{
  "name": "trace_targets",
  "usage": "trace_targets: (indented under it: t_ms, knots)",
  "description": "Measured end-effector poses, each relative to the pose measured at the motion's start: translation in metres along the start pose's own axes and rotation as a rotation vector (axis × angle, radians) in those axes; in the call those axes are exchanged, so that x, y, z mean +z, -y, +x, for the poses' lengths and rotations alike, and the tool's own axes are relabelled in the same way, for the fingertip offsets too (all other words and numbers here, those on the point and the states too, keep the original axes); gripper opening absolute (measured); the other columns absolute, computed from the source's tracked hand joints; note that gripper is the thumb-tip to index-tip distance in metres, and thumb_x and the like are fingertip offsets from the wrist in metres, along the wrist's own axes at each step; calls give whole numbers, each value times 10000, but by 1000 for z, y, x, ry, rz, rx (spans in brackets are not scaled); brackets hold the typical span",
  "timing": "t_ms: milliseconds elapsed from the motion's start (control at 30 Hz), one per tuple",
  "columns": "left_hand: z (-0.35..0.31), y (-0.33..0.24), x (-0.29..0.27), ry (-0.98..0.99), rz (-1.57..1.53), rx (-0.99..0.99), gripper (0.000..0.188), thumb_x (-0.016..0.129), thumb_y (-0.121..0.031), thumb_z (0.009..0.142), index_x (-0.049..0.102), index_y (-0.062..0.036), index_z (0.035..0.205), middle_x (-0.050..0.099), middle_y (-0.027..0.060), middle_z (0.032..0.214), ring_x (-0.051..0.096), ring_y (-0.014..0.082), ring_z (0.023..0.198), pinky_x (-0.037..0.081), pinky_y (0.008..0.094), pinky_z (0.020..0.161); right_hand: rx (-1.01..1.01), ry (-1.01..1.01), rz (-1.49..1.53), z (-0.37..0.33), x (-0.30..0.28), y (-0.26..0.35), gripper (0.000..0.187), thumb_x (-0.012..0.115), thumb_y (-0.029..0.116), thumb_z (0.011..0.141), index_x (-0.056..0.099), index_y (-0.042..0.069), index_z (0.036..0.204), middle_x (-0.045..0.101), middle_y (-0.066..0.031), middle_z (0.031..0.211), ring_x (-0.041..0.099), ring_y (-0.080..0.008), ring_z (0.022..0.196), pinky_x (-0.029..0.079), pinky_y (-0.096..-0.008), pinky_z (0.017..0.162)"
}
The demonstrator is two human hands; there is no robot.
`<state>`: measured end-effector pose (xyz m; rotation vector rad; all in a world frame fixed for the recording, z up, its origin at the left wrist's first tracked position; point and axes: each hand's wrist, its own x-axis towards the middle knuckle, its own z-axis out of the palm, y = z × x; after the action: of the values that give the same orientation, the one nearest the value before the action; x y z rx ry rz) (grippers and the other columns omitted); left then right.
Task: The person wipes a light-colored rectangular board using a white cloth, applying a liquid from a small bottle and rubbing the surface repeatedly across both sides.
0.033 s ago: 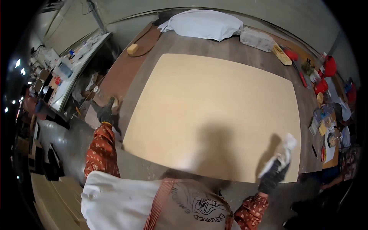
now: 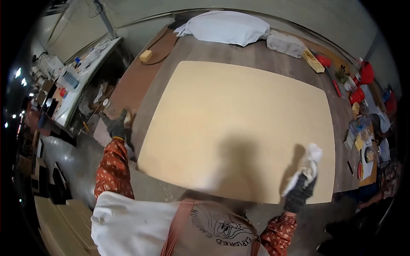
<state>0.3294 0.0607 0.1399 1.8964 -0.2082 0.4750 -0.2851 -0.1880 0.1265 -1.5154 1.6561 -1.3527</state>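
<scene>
A large cream-coloured panel point(image 2: 239, 98) with rounded far corners lies flat on the worktable. My right hand point(image 2: 300, 194), in a dark glove, is closed round a crumpled white cloth point(image 2: 312, 155) over the panel's near right part. The cloth sticks out beyond the fingers, and its contact with the panel is hard to make out. My left hand point(image 2: 114, 127), also in a dark glove, is at the left side of the table with its fingers spread. Beside its fingertips is a small pale round object point(image 2: 128, 117), partly hidden.
A white cloth point(image 2: 226, 27) covers something at the table's far edge, beside a plastic-wrapped block point(image 2: 285, 44). A yellow block point(image 2: 146, 56) lies at the far left. Tools, red containers point(image 2: 357, 96) and bottles crowd the right side. Another bench point(image 2: 87, 72) stands left.
My right hand has shifted a little to the left over the panel with the white cloth. My left hand stays in nearly the same place, fingers spread.
</scene>
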Motion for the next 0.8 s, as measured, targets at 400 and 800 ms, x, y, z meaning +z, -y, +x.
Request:
trace_targets:
  t_ms: [400, 800]
  knots:
    - [59, -30, 92, 661, 282, 490, 644, 844, -309, 685, 547, -31, 1184, 659, 121, 1038, 644, 287, 955, 519, 382, 831, -152, 738, 521, -73, 79, 106, 389, 490, 238, 987, 495, 29, 1315, 584, -134, 1244, 619, -209, 987, 530, -311, 758]
    - [-229, -278, 101, 942, -102, 1955, 637, 712, -321, 661, 556, -37, 1209, 573, 132, 1006, 558, 327, 934, 427, 495, 867, 172, 263, 1087, -103, 80, 137, 430, 566, 202, 971, 450, 31, 1348, 578, -92, 1224, 545, -170, 1096, 465, -297, 920]
